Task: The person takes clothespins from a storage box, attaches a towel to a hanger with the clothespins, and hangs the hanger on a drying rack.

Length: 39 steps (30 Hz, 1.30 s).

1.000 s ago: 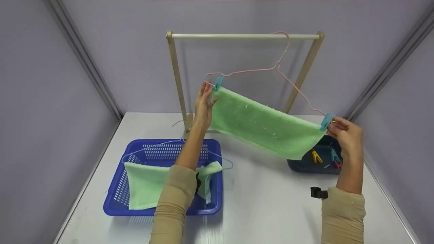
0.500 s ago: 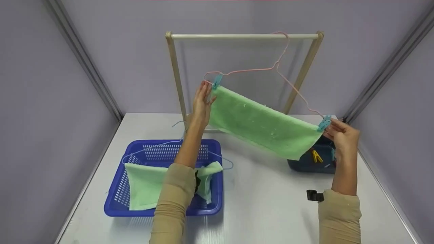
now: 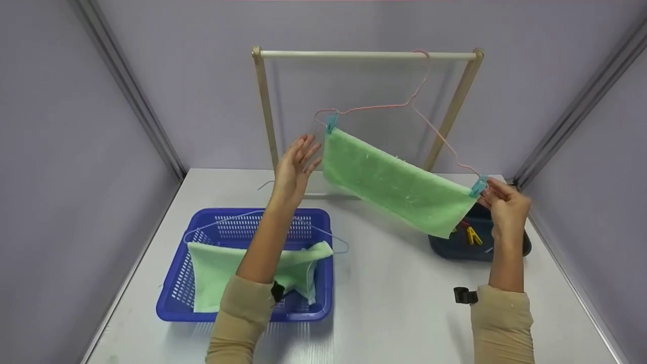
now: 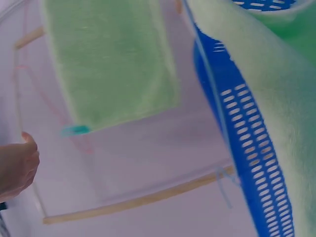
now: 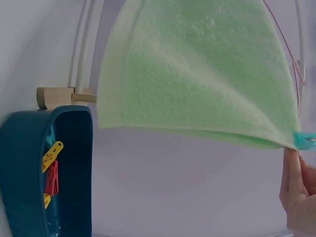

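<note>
A green towel hangs tilted from a pink wire hanger, whose hook goes over the rack's rod. Teal clothespins fasten it at both ends: the left clothespin sits higher than the right clothespin. My right hand pinches at the right clothespin and towel corner; in the right wrist view the fingers meet that corner. Beside the towel's left edge, my left hand has its fingers extended, holding nothing. The left wrist view shows the left hand apart from the clothespin.
A blue basket at the left holds another green towel and a light blue hanger. Behind stands a rack with a white rod. A dark blue bin with yellow and red clothespins stands at the right.
My left hand has let go of the hanger's left end and moved down and left. The hanger's left end has shifted slightly right. My right hand has moved a little left.
</note>
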Tool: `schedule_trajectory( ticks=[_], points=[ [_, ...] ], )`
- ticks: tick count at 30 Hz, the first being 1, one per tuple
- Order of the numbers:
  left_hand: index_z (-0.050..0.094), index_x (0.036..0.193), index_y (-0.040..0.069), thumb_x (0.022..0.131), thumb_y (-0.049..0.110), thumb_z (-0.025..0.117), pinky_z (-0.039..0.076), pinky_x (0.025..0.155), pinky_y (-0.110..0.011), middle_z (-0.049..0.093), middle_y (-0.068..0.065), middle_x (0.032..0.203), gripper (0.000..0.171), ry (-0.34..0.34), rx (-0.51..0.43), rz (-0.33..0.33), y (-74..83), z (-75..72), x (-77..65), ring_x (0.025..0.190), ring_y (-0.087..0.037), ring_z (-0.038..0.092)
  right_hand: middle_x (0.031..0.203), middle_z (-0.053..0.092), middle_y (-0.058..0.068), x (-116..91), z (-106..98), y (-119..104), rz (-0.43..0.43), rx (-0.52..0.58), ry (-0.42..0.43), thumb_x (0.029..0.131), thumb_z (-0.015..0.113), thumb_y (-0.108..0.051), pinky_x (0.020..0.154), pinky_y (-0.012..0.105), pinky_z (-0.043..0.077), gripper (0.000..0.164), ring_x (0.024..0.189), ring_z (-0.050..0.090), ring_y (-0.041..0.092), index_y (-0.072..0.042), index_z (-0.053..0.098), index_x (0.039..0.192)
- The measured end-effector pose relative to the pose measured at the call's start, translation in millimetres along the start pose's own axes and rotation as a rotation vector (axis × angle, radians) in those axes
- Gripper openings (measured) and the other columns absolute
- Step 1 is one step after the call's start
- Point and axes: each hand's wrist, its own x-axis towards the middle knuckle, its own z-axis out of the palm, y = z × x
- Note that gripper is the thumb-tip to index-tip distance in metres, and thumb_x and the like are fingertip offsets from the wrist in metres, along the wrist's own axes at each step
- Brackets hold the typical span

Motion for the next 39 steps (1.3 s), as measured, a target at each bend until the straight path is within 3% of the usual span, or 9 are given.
schedule_trajectory(
  ticks=[4,8,15,19,22,25,30,34,39],
  points=[
    [0.027,0.138,-0.003,0.101,0.015,0.035,0.030,0.100,-0.041,0.038,-0.017,0.139,0.043,-0.042,0.133,0.030,20.3,-3.9,-36.5,0.122,-0.029,0.041,0.082,0.062,0.002,2.5,1.0,4.3,-0.018,0.020,0.018,0.086,0.054,0.012,0.063,0.017,0.050,0.029,0.071,0.063,0.008,0.011,0.057,0.115],
    [0.029,0.139,-0.003,0.099,0.013,0.038,0.033,0.097,-0.041,0.042,-0.015,0.136,0.043,-0.038,0.401,0.146,42.1,-19.0,-67.2,0.120,-0.028,0.044,0.086,0.062,0.002,6.2,1.5,9.0,-0.021,0.029,0.018,0.087,0.054,0.010,0.066,0.017,0.049,0.029,0.077,0.063,0.010,0.009,0.058,0.116],
    [0.036,0.138,0.004,0.099,0.017,0.044,0.036,0.095,-0.029,0.044,-0.006,0.135,0.042,-0.071,0.875,0.220,70.1,-78.3,-130.8,0.120,-0.019,0.043,0.086,0.064,0.002,12.0,3.4,19.5,-0.021,0.069,0.005,0.086,0.056,0.007,0.069,0.018,0.049,0.029,0.082,0.062,0.011,0.009,0.058,0.115],
    [0.044,0.133,0.004,0.098,0.019,0.047,0.037,0.091,-0.027,0.049,-0.007,0.130,0.039,0.082,1.141,0.230,70.3,-118.4,-162.2,0.117,-0.020,0.045,0.089,0.063,0.004,14.0,3.7,24.0,-0.030,0.086,0.006,0.087,0.055,0.006,0.071,0.019,0.049,0.028,0.085,0.062,0.013,0.007,0.060,0.114],
    [0.047,0.131,0.003,0.097,0.023,0.048,0.035,0.094,-0.039,0.049,-0.012,0.129,0.039,0.250,1.321,0.200,65.9,-149.3,-181.6,0.118,-0.028,0.043,0.090,0.062,0.006,14.6,3.5,26.3,-0.048,0.089,0.013,0.087,0.055,0.007,0.072,0.019,0.048,0.027,0.086,0.061,0.014,0.008,0.060,0.113],
    [0.050,0.128,0.003,0.097,0.025,0.049,0.028,0.096,-0.053,0.047,-0.018,0.130,0.038,0.359,1.441,0.139,59.5,-175.9,-201.0,0.121,-0.036,0.037,0.090,0.062,0.006,14.7,4.3,27.4,-0.054,0.098,0.014,0.087,0.054,0.007,0.073,0.019,0.048,0.026,0.087,0.061,0.014,0.008,0.060,0.113],
    [0.055,0.120,-0.001,0.092,0.011,0.056,0.024,0.096,-0.058,0.048,-0.023,0.126,0.030,0.408,1.537,0.153,45.6,-211.4,-219.3,0.120,-0.042,0.036,0.091,0.062,0.008,15.5,7.5,26.9,-0.072,0.101,0.003,0.087,0.054,0.009,0.075,0.021,0.048,0.026,0.089,0.060,0.016,0.008,0.060,0.112],
    [0.055,0.118,-0.004,0.087,0.002,0.059,0.024,0.095,-0.058,0.048,-0.022,0.126,0.032,0.446,1.623,0.204,35.9,-234.8,-219.5,0.119,-0.043,0.036,0.093,0.062,0.008,15.6,8.6,25.9,-0.082,0.097,0.001,0.087,0.055,0.008,0.077,0.022,0.048,0.026,0.090,0.060,0.017,0.008,0.060,0.112],
    [0.051,0.122,-0.006,0.085,0.000,0.060,0.024,0.096,-0.058,0.043,-0.023,0.131,0.038,0.447,1.675,0.177,27.1,-254.7,-216.4,0.121,-0.045,0.034,0.094,0.062,0.008,11.2,9.2,23.1,-0.075,0.073,-0.003,0.087,0.055,0.008,0.080,0.024,0.047,0.026,0.093,0.059,0.018,0.008,0.060,0.113]
  ],
)
